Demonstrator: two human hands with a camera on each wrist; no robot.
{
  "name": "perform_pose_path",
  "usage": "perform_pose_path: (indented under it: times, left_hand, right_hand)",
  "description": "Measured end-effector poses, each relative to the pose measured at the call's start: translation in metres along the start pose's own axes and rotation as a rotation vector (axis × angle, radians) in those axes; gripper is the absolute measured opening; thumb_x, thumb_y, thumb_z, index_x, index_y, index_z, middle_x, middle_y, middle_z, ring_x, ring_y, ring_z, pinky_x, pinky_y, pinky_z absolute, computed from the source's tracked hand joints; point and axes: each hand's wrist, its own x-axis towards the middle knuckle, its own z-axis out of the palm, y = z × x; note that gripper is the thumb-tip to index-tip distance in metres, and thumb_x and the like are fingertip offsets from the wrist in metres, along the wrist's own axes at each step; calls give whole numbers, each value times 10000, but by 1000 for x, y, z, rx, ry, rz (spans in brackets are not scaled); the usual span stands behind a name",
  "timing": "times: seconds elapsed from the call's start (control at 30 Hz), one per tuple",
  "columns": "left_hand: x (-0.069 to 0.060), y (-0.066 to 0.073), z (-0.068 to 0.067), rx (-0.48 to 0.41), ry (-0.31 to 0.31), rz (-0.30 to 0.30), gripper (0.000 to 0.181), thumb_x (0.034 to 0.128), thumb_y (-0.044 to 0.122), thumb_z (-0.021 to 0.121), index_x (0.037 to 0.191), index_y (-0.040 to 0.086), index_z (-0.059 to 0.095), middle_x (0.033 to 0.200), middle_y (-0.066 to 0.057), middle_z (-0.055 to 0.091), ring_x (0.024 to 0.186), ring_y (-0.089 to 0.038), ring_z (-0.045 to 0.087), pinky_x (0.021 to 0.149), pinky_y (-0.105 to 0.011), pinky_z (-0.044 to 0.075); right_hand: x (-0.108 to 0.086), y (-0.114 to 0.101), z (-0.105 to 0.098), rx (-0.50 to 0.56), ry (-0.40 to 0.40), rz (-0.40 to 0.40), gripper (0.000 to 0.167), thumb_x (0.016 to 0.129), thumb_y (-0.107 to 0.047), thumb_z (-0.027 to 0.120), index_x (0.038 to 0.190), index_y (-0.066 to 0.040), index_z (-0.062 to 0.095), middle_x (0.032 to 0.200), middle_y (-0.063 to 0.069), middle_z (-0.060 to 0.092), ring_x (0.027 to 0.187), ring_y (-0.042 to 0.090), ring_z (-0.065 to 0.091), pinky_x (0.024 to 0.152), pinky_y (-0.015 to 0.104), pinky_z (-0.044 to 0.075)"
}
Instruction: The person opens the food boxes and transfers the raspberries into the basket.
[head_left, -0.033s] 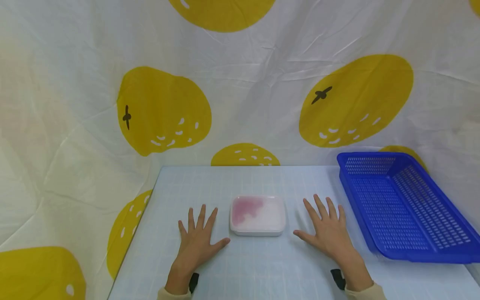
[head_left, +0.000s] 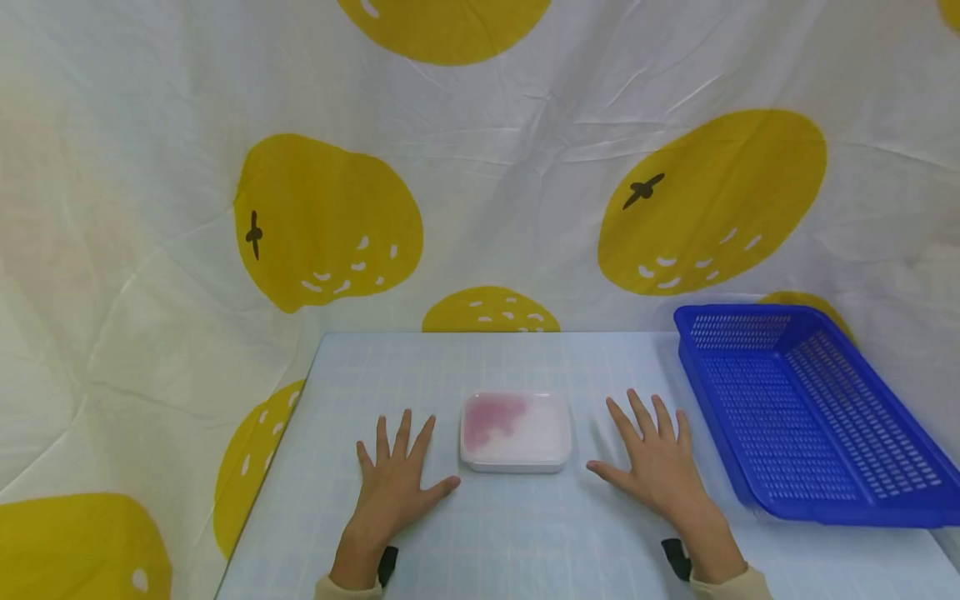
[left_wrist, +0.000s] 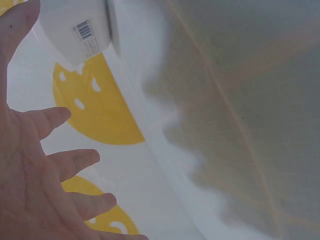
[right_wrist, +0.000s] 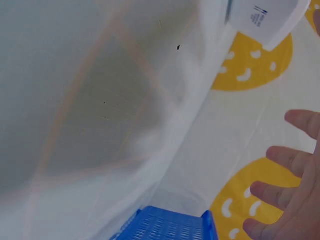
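Note:
A white rectangular box (head_left: 517, 429) with rounded corners and a pink patch on its top left lies flat on the table in the head view. To its left is my left hand (head_left: 397, 487), fingers spread, thumb tip near the box but apart from it. My right hand (head_left: 656, 467) is spread likewise on the other side, with a gap between thumb and box. Neither hand holds anything. In the left wrist view, a printed barcode shows on the side of the box (left_wrist: 75, 30); small print marks the side of the box (right_wrist: 265, 20) in the right wrist view.
A blue perforated plastic basket (head_left: 776, 408) stands at the right of the table, beyond my right hand. The table (head_left: 495, 542) has a pale blue checked covering. Behind it hangs a white curtain (head_left: 510, 208) printed with large yellow fruit.

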Motion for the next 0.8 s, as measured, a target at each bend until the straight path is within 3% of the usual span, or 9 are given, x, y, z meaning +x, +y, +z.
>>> perform_pose_path:
  times: [0.47,0.63,0.8]
  left_hand:
    - [-1,2,-2,-1,7,2,1031,780,772,637,1592,240,289,1639,-177,179,1479,-484,31,1040,-801,36]
    - [-1,1,-1,-30,8,10,1026,793,758,639,1594,226,281,1633,-191,185,1478,-478,66,1061,-779,80]
    - [1,2,1,-79,-5,31,1033,820,731,636,1606,195,234,1622,-215,197,1475,-476,107,1084,-739,155]
  right_hand:
    - [3,-4,-3,-2,30,-27,1001,774,-800,608,1512,-150,424,1557,226,323,1415,510,215,1085,737,100]
    - [8,-9,-4,8,7,-49,991,795,-801,584,1526,-157,409,1565,224,310,1422,504,205,1091,729,96]
    - [15,-16,-2,12,35,-103,941,823,-763,594,1518,-151,427,1551,215,341,1415,486,237,1081,721,147]
